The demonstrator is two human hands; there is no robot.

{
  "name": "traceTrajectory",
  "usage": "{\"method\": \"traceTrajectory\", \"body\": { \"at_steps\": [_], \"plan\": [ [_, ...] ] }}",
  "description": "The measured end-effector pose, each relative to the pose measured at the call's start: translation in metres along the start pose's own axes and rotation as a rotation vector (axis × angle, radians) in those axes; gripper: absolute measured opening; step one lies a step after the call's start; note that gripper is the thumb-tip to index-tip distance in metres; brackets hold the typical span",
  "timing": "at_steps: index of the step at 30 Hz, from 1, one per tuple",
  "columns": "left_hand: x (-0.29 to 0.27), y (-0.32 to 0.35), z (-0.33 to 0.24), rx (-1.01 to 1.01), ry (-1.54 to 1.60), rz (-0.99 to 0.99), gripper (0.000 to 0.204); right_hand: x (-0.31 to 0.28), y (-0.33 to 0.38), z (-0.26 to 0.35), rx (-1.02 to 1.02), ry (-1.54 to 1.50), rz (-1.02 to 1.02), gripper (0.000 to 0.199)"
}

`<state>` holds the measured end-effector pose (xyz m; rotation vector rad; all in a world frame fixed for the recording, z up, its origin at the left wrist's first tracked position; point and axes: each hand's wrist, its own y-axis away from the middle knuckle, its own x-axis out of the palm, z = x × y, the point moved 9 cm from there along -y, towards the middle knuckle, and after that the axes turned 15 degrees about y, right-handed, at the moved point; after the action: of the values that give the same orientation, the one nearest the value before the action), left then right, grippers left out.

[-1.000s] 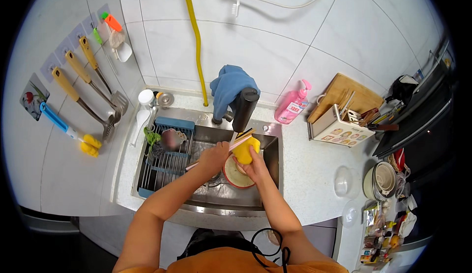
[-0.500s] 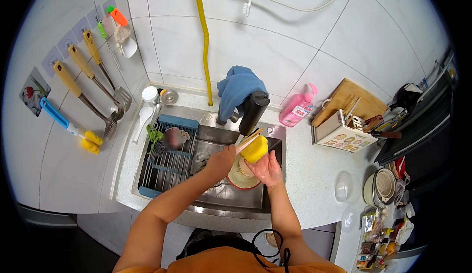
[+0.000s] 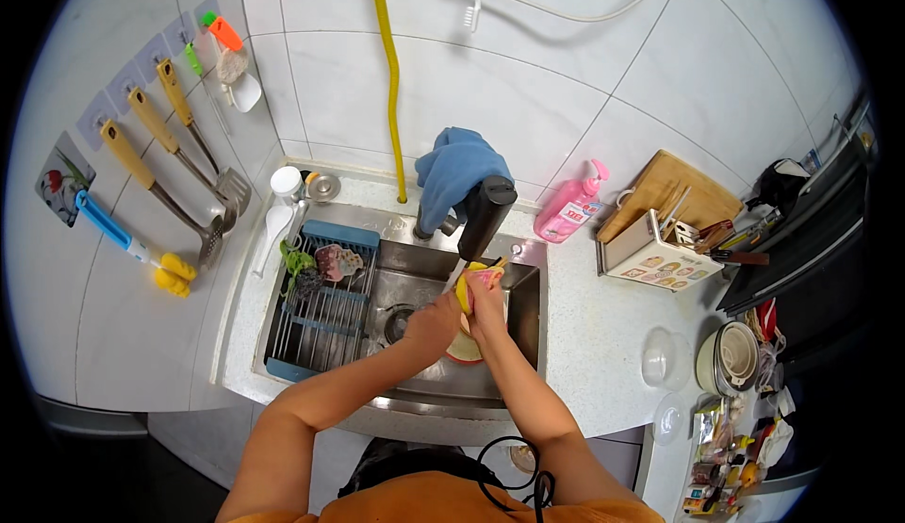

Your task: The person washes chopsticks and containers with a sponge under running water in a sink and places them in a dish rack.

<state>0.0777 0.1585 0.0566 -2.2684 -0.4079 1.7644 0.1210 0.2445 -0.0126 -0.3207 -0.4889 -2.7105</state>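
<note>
Over the right half of the steel sink (image 3: 396, 400), both of my hands work close together below the black faucet (image 3: 487, 217). My right hand (image 3: 486, 308) is closed around a yellow and pink sponge (image 3: 463, 293), folded about a bundle of chopsticks (image 3: 501, 262), whose tips poke out beyond it. My left hand (image 3: 432, 327) is closed at the near side of the sponge, on the chopsticks' other end, mostly hidden by the fingers. Water runs from the faucet beside the sponge. Beneath my hands sits a pale, red-rimmed bowl (image 3: 464, 349), partly covered.
A blue-ended drying rack (image 3: 287, 368) spans the sink's left side, holding greens and a patterned item. A blue cloth (image 3: 462, 167) drapes the faucet's back. Right of the sink stand a pink pump bottle (image 3: 568, 212), a utensil holder (image 3: 650, 257) and a cutting board (image 3: 674, 191).
My right hand has turned over and closed the sponge around the chopsticks; before, it lay palm-up beneath the sponge. My left hand has shifted slightly right and nearer.
</note>
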Motion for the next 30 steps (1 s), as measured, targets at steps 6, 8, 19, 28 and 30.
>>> {"method": "traceTrajectory", "body": {
  "at_steps": [6,8,19,28,30],
  "plan": [
    [-0.003,0.003,0.013,-0.084,0.443,0.001,0.025,-0.002,-0.016,-0.002,0.083,-0.208,-0.036,0.013],
    [0.010,0.008,0.034,-0.265,0.897,0.101,0.030,-0.005,-0.017,0.003,0.074,-0.272,-0.032,0.013],
    [0.087,0.084,0.079,-1.180,2.459,-0.239,0.042,0.001,-0.012,0.045,-0.139,-0.218,-0.055,0.017],
    [0.068,0.079,0.075,-1.248,2.391,-0.386,0.033,0.003,-0.014,0.046,-0.221,-0.222,-0.014,0.016],
    [0.068,0.088,0.091,-1.256,2.273,-0.622,0.032,0.013,-0.011,0.031,-0.198,-0.216,0.013,0.016]
  ]
}}
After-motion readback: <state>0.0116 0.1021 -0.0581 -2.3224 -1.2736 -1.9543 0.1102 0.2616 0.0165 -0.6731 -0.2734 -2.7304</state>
